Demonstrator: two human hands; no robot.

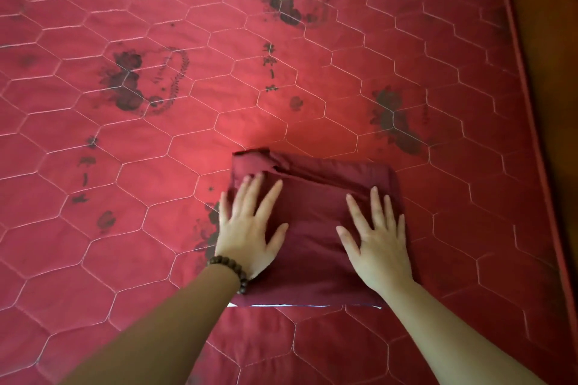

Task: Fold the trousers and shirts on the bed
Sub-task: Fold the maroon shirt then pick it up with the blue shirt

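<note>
A dark maroon garment [312, 228] lies folded into a thick rectangle on the red quilted bed [219, 72], in the lower middle of the head view. My left hand [250, 228] rests flat on its left part, fingers spread and straight, a brown bead bracelet on the wrist. My right hand [378, 241] presses flat on its right part, fingers also spread. A folded edge and seam run across the garment's far side. A thin white strip shows along its near edge.
The bed cover carries dark floral prints and white hexagon stitching. Its piped right edge [528, 103] runs down the right side, with dark wooden floor [556, 40] beyond it. No other clothes are in view.
</note>
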